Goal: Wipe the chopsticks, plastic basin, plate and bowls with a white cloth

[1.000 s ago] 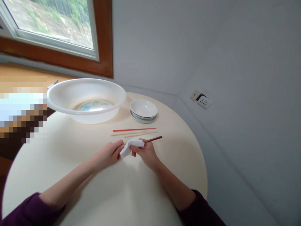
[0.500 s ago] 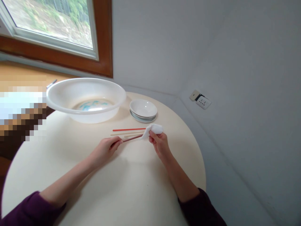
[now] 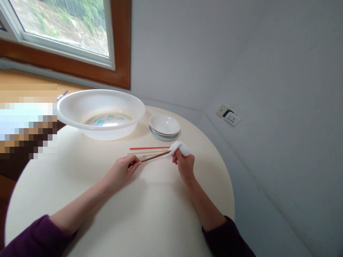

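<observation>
From afar I read this as a home dining corner: a slim brown chopstick (image 3: 155,156) in the bare left hand (image 3: 124,167), a round cream table (image 3: 150,221) beneath that grip, glossy shallow white dishes (image 3: 164,125) stacked beyond to its right, a brown-framed glass window (image 3: 69,25) farther off leftward.

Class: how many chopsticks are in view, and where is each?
4: brown one in the left hand; red one on the table; pale one beside it; second pale one between that and the brown. The cloth may hide more.
</observation>
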{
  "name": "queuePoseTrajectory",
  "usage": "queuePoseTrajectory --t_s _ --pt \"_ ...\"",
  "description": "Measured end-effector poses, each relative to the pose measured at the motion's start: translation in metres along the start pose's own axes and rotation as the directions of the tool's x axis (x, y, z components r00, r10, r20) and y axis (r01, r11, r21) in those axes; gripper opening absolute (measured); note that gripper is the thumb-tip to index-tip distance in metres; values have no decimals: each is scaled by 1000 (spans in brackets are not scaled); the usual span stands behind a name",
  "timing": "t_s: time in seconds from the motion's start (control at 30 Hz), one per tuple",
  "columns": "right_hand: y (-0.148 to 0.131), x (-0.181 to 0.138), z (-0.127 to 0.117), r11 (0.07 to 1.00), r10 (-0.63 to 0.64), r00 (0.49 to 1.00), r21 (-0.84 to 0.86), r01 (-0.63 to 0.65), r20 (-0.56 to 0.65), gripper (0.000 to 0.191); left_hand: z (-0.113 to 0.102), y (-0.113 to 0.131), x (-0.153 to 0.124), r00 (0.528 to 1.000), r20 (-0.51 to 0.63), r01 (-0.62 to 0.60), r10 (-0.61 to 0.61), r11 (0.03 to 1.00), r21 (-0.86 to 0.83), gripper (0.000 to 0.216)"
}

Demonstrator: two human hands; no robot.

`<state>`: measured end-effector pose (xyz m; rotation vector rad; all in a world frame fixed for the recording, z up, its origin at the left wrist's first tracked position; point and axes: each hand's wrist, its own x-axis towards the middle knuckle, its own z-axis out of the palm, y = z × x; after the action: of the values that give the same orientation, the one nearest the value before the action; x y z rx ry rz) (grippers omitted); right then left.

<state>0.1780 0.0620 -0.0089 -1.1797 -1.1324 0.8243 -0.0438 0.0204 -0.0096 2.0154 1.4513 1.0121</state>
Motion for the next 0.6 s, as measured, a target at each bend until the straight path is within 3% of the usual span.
queuePoseTrajectory --t_s 0.17,0.33,0.6 --pt "-3 -2 -4 995 -73 997 -74 72 1 42 2 1 -1 999 -22 25 -25 1000 -10 23" --pt "-6 -5 -5 960 -199 978 -214 182 -58 38 9 8 -5 991 69 121 -114 987 -102 29" --pt "-7 -4 -4 994 -86 982 -86 73 -165 43 16 21 -7 937 264 302 -229 910 -284 35"
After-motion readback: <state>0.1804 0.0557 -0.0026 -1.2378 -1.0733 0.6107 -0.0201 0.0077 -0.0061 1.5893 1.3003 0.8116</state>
